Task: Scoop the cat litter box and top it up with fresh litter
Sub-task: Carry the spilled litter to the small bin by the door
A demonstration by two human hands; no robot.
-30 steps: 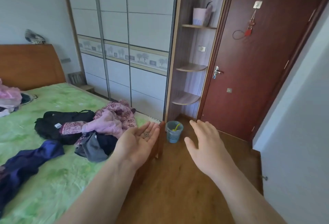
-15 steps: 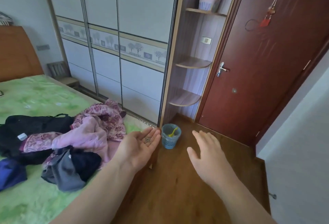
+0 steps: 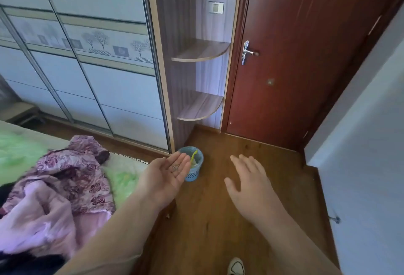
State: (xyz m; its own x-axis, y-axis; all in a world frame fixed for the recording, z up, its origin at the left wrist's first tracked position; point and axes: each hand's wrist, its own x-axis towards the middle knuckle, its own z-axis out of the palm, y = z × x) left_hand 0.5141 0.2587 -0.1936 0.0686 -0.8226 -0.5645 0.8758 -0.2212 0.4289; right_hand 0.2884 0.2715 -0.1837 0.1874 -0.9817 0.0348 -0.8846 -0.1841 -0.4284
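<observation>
Litter bits (image 3: pixel 175 168), a few tiny grey ones that look like litter, lie in the middle of your left hand (image 3: pixel 166 176). That is the only litter you can see.

Far left is the bed (image 3: pixel 13 150) with a green cover. A pile of pink flowery clothes (image 3: pixel 72 178) lies on it. Behind it stands the big pale wardrobe (image 3: pixel 98 89).

Next comes your left hand, palm up. Its grip is wide open, with the fingers flat and close together. It holds nothing tight; the bits just sit on the palm.

Right behind your fingertips stands a small blue bin (image 3: pixel 193 174) on the wood floor (image 3: pixel 218 220). Your fingers hide part of its rim. A yellow strip (image 3: pixel 193 156) pokes up inside it. You cannot tell what else is in there.

Your right hand (image 3: pixel 249 185) is near the left one, apart from it, palm down above the floor. Its grip is open too, with the fingers spread, and it touches nothing.

Past the corner shelves (image 3: pixel 201 51) is the dark red door (image 3: pixel 295 56), which is closed.
</observation>
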